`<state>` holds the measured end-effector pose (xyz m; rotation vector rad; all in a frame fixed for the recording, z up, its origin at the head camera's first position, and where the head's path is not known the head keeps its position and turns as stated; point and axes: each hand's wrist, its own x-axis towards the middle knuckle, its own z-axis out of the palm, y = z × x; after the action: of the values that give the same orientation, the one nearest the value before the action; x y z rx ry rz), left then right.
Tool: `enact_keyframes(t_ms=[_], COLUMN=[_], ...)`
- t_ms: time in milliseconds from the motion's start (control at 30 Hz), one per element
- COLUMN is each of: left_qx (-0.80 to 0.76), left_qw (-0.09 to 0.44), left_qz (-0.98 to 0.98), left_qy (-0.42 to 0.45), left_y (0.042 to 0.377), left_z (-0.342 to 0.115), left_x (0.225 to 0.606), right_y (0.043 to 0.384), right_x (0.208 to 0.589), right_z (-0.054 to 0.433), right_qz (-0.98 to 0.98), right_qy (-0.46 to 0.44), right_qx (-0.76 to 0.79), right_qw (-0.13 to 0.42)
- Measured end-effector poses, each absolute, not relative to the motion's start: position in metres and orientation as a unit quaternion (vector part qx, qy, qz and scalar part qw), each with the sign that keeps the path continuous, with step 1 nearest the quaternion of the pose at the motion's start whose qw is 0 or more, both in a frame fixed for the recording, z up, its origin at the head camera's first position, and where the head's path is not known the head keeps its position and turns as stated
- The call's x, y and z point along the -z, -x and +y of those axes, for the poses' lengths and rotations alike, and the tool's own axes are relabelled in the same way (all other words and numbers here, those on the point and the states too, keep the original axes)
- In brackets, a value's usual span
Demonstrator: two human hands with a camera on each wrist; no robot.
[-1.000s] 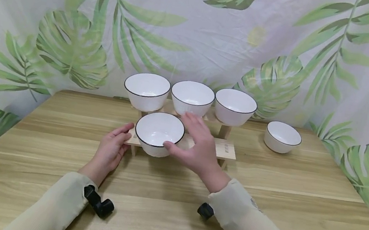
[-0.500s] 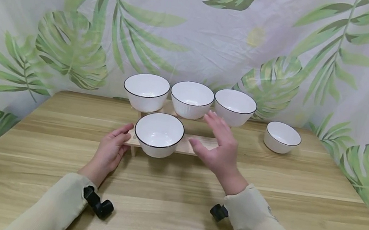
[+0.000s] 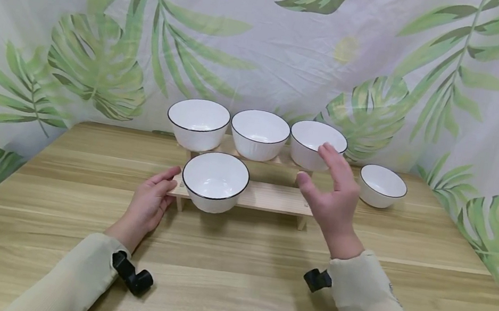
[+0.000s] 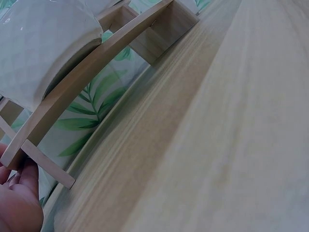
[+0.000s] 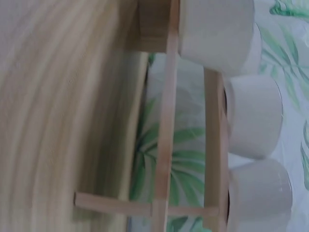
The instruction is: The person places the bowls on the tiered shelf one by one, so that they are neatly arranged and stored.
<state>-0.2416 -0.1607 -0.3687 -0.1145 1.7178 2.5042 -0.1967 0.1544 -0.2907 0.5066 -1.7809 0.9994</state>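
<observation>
A two-tier wooden rack (image 3: 274,198) stands on the table. Its left lower end is held by my left hand (image 3: 149,202), the fingers curled at the shelf edge in the left wrist view. One white bowl (image 3: 214,185) with a dark rim rests on the left part of the lower shelf, close to that hand. Along the upper shelf sit a left bowl (image 3: 198,123), a middle bowl (image 3: 260,133) and a right bowl (image 3: 311,135). My right hand (image 3: 336,206) holds nothing; thumb and fingers are spread apart, overlapping the right bowl and the rack's right end in the head view.
A smaller white bowl (image 3: 378,191) stands on the wooden table (image 3: 229,292) to the right of the rack. Behind the table hangs a leaf-patterned cloth (image 3: 294,49). Black wrist cameras sit at both sleeves.
My right hand has let go of the front bowl and moved right, past the rack's right end. The bowl stays on the lower shelf. My left hand has not moved.
</observation>
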Motion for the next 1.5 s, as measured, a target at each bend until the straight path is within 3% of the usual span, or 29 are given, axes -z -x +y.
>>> enact_keyframes(t_ms=[300, 500, 1167, 1500], left_qx=[-0.827, -0.831, -0.819, -0.823], left_qw=[0.054, 0.055, 0.058, 0.055], left_qz=[0.558, 0.551, 0.569, 0.564], left_qy=[0.042, 0.045, 0.037, 0.037], left_y=[0.241, 0.241, 0.239, 0.241], left_z=[-0.161, -0.162, -0.161, -0.161], left_x=[0.367, 0.367, 0.367, 0.367], right_y=[0.198, 0.198, 0.195, 0.204], right_x=[0.281, 0.278, 0.268, 0.269], right_z=[0.178, 0.196, 0.26, 0.278], right_qz=[-0.714, -0.714, -0.784, -0.799], right_qy=[-0.167, -0.13, 0.067, 0.117], right_qx=[-0.421, -0.443, -0.49, -0.48], right_qw=[0.534, 0.526, 0.376, 0.343])
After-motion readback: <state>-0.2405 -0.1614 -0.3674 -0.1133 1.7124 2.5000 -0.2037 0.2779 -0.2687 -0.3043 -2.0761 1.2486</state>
